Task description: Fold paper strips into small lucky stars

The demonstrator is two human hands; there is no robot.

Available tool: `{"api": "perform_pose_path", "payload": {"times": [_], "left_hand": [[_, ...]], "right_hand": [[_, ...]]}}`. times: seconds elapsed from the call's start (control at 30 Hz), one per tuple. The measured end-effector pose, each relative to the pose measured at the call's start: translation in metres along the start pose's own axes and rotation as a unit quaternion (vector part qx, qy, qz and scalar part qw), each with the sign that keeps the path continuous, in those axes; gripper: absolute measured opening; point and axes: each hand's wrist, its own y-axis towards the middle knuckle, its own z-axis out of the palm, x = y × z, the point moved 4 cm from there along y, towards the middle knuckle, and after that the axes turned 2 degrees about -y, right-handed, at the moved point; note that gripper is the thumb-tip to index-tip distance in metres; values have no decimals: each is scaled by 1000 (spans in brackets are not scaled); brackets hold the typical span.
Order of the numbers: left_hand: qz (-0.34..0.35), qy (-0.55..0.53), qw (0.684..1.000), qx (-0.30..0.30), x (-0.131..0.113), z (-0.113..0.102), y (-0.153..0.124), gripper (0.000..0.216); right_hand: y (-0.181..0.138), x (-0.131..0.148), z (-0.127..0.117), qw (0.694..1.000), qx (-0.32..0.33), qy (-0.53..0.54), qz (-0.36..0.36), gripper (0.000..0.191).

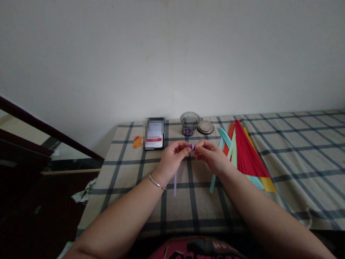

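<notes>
Both hands meet above the table, fingertips close together around a small folded purple paper strip (191,146). My left hand (174,155) pinches it from the left, with a bracelet on that wrist. My right hand (208,153) pinches its right end. Below the left hand, a light purple paper strip (175,185) shows against the cloth; whether it joins the folded piece is hidden by the fingers. Behind the hands stands a clear plastic jar (190,120) with several small purple pieces (188,131) at the bottom. Its round lid (205,127) lies beside it.
A phone (154,133) is propped near the wall, next to an orange bear cutout (138,142). Paper strips in red (246,154), yellow (268,184) and light blue (212,182) fan out at right. Checked cloth (302,162) covers the table; its left edge drops off.
</notes>
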Motion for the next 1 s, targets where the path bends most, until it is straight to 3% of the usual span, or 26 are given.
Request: {"api": "perform_pose_path", "payload": {"times": [0.4, 0.6, 0.73, 0.83, 0.9, 1.0], "left_hand": [[-24, 5, 1000, 9, 4, 0, 0, 24], [42, 138, 990, 5, -9, -1, -1, 20], [-33, -11, 999, 29, -5, 4, -4, 27], [-110, -136, 983, 49, 1, 9, -4, 29], [-123, -146, 980, 53, 3, 9, -4, 25], [-73, -74, 994, 40, 2, 5, -2, 17]], "right_hand": [[1, -2, -1, 1000, -3, -1, -6, 37], [2, -1, -2, 1000, -8, -5, -3, 39], [2, 1, -1, 1000, -6, -12, -6, 38], [0, 3, 1, 1000, 3, -4, -1, 39], [0, 3, 2, 1000, 5, 0, -3, 39], [1, 3, 2, 1000, 3, -23, -20, 39]]}}
